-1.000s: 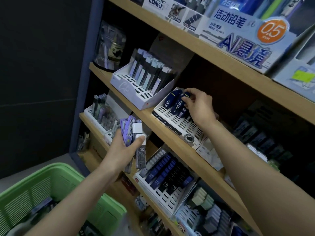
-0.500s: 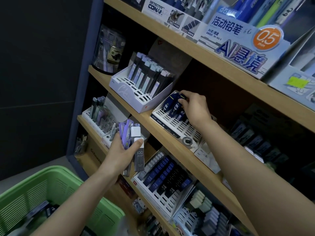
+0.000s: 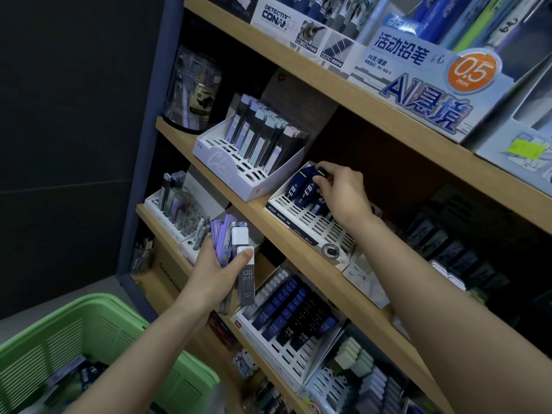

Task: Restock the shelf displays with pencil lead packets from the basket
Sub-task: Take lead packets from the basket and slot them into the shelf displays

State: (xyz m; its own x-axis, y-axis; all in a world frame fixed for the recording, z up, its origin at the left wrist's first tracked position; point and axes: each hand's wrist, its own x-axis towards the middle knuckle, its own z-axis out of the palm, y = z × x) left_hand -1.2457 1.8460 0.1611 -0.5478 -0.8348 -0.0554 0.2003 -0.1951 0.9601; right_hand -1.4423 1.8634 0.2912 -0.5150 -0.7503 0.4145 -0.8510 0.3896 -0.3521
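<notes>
Several dark blue lead packets (image 3: 304,191) stand at the back of a white slotted display tray (image 3: 313,231), centre of the frame, on the middle shelf (image 3: 263,211). The right hand (image 3: 340,194) is on them, fingertips (image 3: 328,170) curled over the top end of the rightmost packet and pinching it where it sits in its slot. Most front slots of that tray show bare.

One mixed bundle of packets (image 3: 231,249) (purple, white-capped and grey), left of centre. It is gripped upright in the left hand (image 3: 213,271), thumb pressed across the front of the grey one.

One green basket (image 3: 98,327), lower left corner. More packets lie in its bottom, too blurred to count.

Handling, by my estimate:
- Each packet is a slim, stiff plastic case, very light, smooth-sided and likely slick.
- The case should take a firm pinch, though the leads inside could snap if it dropped.
- The best hold looks to be the two broad faces near the top end, leaving the lower end free to find its slot.
- The slots are narrow, so a tilted packet would probably catch on a rib or knock its neighbours over.
- The fanned bundle looks the likelier thing to slip, since the thumb alone pins its front packets.

Also present: a second white tray (image 3: 227,171) holding grey and lilac packets, up and left of the blue one, and a lower tray (image 3: 268,351) of blue and black packets on the shelf below.
</notes>
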